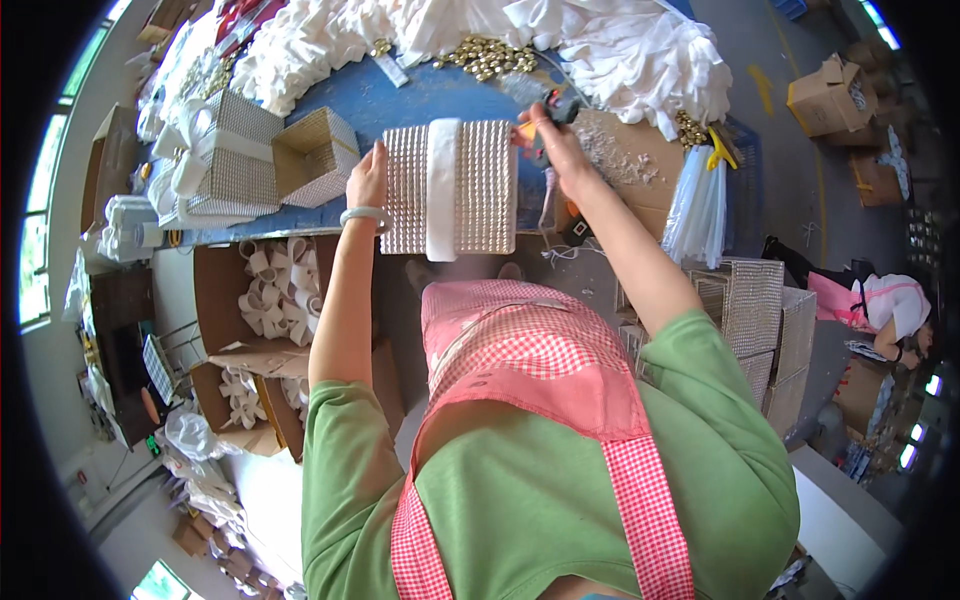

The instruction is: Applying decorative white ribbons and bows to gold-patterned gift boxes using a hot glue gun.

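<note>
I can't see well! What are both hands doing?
Left hand: open, flat against the studded box.
Right hand: closed, holding a glue gun.

studded box (450, 187): under your left hand (367, 180), its face is rows of small shiny beads, silvery and bumpy
white band (442, 190): smooth matt ribbon, cloth by the look, across that box
table (400, 100): blue top, matt and scuffed
glue gun (548, 118): in your right hand (560, 150), dark plastic
gold beads (487, 55): far on the table, glossy and metallic-looking
white bows (640, 50): soft matt cloth
cardboard carton (222, 285): near left, plain brown, dull
</note>
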Available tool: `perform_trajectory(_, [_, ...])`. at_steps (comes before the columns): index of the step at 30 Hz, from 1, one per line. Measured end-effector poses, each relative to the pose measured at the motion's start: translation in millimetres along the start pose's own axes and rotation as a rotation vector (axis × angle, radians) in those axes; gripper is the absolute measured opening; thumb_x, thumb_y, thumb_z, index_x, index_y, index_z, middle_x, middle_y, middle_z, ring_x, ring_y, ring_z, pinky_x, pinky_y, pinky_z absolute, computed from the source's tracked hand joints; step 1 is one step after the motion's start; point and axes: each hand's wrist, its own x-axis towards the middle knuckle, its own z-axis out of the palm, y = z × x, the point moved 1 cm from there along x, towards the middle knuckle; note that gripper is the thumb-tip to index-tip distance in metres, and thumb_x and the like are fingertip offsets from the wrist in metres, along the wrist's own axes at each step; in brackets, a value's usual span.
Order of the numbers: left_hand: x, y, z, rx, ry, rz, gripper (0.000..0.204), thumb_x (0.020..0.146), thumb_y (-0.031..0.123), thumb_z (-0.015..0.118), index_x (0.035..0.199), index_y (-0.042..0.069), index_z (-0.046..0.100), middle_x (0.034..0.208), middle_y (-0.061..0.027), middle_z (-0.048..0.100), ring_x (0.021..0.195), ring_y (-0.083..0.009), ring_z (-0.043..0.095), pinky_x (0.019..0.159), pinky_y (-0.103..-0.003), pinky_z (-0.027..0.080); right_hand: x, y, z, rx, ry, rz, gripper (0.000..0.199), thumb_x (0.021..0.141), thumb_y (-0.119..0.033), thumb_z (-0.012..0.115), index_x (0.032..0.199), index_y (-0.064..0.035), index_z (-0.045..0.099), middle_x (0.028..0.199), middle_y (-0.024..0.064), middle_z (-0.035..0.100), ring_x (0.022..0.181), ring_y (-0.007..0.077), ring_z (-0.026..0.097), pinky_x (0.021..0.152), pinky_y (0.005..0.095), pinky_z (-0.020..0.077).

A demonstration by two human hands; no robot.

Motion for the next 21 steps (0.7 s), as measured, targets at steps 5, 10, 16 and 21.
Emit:
perform_trajectory(5, [-42.0,22.3,6.5,0.015,0.042,0.275,0.031,0.088,0.020,0.054,0.115,0.003,0.056,0.106,-0.0125,0.060,0.093,-0.0259,0.059,0.083,-0.034,0.045,-9.9,27.9,-39.1,-0.021,0.060,0.042,0.044,0.086,-0.050,0.054,0.100,-0.0084,0.058,0.105,0.0051,0.060,0.091,0.0149,0.060,0.071,0.0262,0.0467])
perform_trajectory(10, [-128.3,32.4,-14.3,0.745,-0.145,0.987,0.049,0.077,0.004,0.051,0.123,0.019,0.051,0.129,-0.0047,0.046,0.123,-0.0237,0.040,0.104,-0.046,0.028,-64.3,5.8,-56.5,0.070,0.047,0.023,0.034,0.092,-0.041,0.046,0.099,-0.0083,0.055,0.115,0.0101,0.056,0.090,0.0154,0.061,0.067,0.0237,0.0490])
perform_trajectory(16, [-124.7,8.1,7.7,0.866,-0.264,1.161,0.056,0.081,0.011,0.049,0.134,0.024,0.038,0.136,0.0016,0.041,0.127,-0.0186,0.036,0.108,-0.041,0.024,-95.5,4.6,-56.8,0.135,0.050,0.026,0.033,0.092,-0.041,0.047,0.098,-0.0095,0.056,0.111,0.0105,0.059,0.083,0.0156,0.064,0.063,0.0232,0.0477])
perform_trajectory(21, [-124.6,17.0,6.5,0.739,-0.224,1.270,0.046,0.079,0.011,0.050,0.125,0.017,0.048,0.123,-0.0022,0.051,0.119,-0.0191,0.045,0.102,-0.040,0.032,-111.5,-0.8,-44.8,0.141,0.034,0.032,0.035,0.091,-0.042,0.047,0.100,-0.0096,0.055,0.111,0.0108,0.059,0.080,0.0163,0.064,0.059,0.0242,0.0490])
